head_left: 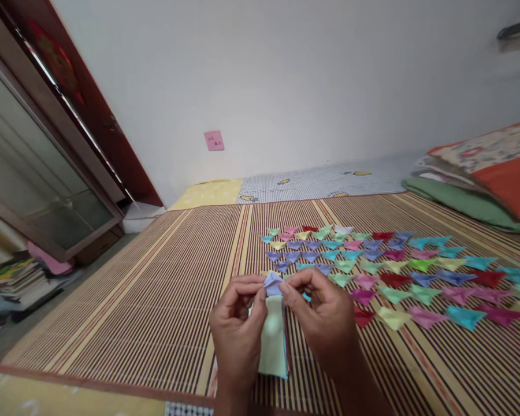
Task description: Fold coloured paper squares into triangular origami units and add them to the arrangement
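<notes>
A small folded lavender paper [273, 283] is pinched between both hands near the middle of the view. My left hand [241, 318] holds its left side with thumb and fingers, and my right hand [321, 315] grips its right side. Just below it lies a stack of rectangular paper slips [274, 341], pale green on top, with blue and reddish edges showing at the right. Rows of folded paper pieces [394, 280] in many colours spread over the mat to the right, some partly hidden behind my right hand.
The striped bamboo mat [156, 300] covers the bed. Folded bedding [472, 202] sits at the right edge. A pink note [214, 140] is on the wall. Books [21, 280] are piled at the far left, beneath a glass-panelled door [39, 156].
</notes>
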{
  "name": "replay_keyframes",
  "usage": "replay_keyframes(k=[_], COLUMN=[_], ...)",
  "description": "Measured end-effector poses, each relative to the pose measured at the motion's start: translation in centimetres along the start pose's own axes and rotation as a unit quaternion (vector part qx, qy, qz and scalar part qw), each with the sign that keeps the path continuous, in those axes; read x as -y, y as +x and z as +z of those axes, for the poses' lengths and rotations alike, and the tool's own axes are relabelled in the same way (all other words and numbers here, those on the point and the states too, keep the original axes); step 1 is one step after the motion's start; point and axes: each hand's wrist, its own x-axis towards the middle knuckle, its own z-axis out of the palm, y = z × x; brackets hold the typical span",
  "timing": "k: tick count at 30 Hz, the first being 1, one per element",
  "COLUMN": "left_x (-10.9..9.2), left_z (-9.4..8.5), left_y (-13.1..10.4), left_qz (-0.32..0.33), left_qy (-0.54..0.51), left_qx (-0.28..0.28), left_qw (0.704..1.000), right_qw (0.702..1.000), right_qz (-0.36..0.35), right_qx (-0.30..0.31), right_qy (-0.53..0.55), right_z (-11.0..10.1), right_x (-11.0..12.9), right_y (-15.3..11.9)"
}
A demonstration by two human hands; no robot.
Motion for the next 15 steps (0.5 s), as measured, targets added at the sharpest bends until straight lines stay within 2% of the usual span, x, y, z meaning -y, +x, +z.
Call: replay_keyframes(k=[4, 8, 13, 15], left_x=[0.23, 0.16, -0.07, -0.08], left_z=[0.09, -0.04, -0.14, -0.02], left_y=[0.22, 0.1, -0.17, -0.11], left_qz=[-0.017, -0.037, -0.132, -0.163], left_qy=[-0.007, -0.008, -0.029, -0.056], left_qx=[-0.005, 0.014, 0.051, 0.06], left_qw=[1.0, 0.999, 0.989, 0.983], right_qw=[0.999, 1.0, 0.998, 0.999], right_qz=[-0.038, 0.0, 0.004, -0.002], right_qx=[0.007, 0.023, 0.053, 0.048], right_qy=[0.002, -0.007, -0.014, -0.006], right_z=[-0.09, -0.25, -0.31, -0.34], right_x=[0.09, -0.02, 0.37, 0.41], right_y=[0.29, 0.31, 0.45, 0.52])
